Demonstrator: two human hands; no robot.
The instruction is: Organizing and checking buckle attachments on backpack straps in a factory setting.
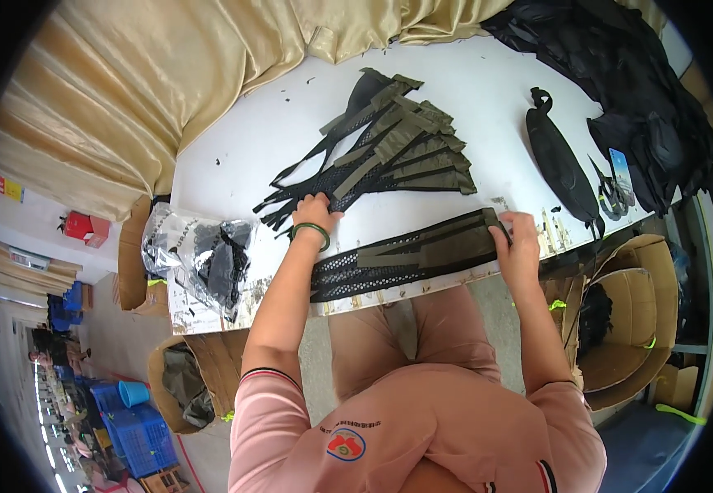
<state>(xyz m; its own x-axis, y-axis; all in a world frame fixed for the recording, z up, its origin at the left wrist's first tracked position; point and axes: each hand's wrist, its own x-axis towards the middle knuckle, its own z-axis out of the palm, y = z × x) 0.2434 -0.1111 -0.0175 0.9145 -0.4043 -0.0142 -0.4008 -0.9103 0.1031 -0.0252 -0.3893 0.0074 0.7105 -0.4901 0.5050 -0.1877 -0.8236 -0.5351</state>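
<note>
Head view, my only feed. The strip [422, 256] lies flat on the white table [233, 156], lengthwise along the near edge, below the pile [389, 144]. I read it as long and banded: black mesh with open holes on the left, dull olive panels over black on the right, dark trim along the sides. Right end looks squared off; toward the left I get mesh bands side by side.

Right hand [519, 238] is at the strip's right end, thumb and fingers bent with a narrow gap; I can't tell if they pinch the cloth. Left hand [315, 215], green bangle [313, 231] on the wrist, sits on the pile's near-left mesh ends, fingers curled down; can't tell if it grips or only rests. Pile is the same mesh-and-olive stuff, fanned out, olive ends toward the right.

Around it I log: clear bag [167, 240] with black contents at the table's near-left corner; black pouch [560, 156] toward the right edge; scissors [611, 200] just beside it; black cloth [640, 90] heaped over the far-right corner.
</note>
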